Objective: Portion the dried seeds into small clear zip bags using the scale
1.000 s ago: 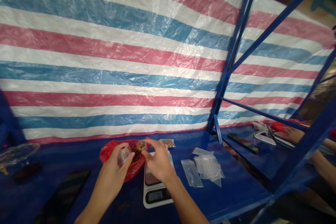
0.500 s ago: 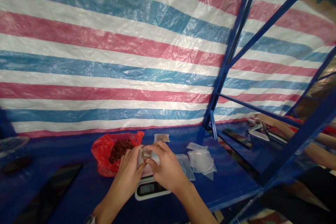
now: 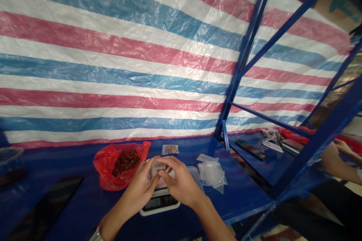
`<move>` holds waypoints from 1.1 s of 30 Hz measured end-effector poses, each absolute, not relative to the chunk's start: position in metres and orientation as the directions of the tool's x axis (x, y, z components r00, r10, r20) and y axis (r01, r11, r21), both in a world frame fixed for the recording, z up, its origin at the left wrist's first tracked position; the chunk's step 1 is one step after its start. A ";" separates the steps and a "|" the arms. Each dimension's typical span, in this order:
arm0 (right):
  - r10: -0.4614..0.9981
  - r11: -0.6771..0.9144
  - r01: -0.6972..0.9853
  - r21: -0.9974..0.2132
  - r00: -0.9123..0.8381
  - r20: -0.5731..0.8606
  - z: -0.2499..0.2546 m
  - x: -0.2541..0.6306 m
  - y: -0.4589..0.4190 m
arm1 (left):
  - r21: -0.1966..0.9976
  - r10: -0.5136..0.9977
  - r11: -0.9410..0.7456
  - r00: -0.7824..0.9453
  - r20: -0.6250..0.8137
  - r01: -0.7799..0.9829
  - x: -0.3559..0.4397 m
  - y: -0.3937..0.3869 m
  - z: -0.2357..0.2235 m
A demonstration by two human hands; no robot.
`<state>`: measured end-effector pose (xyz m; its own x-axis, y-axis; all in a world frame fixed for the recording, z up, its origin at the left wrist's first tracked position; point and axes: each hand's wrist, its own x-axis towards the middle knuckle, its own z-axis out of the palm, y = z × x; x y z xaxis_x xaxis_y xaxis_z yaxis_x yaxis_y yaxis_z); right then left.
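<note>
Plastic under check: found small clear rounded container (image 3: 155, 168) clamped in fingers of left hand (image 3: 143, 185) and right hand (image 3: 181, 182), over white rectangular digital scale (image 3: 158, 202). Judged liable to slip or buckle if squeezed unevenly.

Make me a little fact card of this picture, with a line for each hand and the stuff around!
Left hand: holding clear plastic, shape hard to see
Right hand: fingers meeting the left's there
Under hands: white scale, partly hidden
To the left: red bag with dark brown pieces
Beyond hands: small clear bag, pale bits inside
To the right: clear flat bags
Table: blue
</note>
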<state>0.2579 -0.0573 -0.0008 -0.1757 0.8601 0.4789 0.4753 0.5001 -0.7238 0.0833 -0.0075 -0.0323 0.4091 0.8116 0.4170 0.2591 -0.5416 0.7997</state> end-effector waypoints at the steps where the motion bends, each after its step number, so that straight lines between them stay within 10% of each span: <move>1: 0.854 0.510 0.473 -0.718 -0.184 0.486 0.000 0.260 -0.059 | 0.794 0.803 -0.551 0.422 0.420 0.258 0.084 -0.008 -0.032; 33: 0.771 0.598 0.556 -0.577 -0.201 0.605 0.011 0.247 -0.060 | 0.925 0.837 -0.376 0.448 0.314 0.055 0.085 -0.020 -0.022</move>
<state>0.2470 -0.0604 0.0112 -0.2011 0.7705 0.6048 0.5561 0.5981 -0.5770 0.0848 -0.0204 -0.0225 0.4481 0.8371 0.3137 0.0551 -0.3761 0.9249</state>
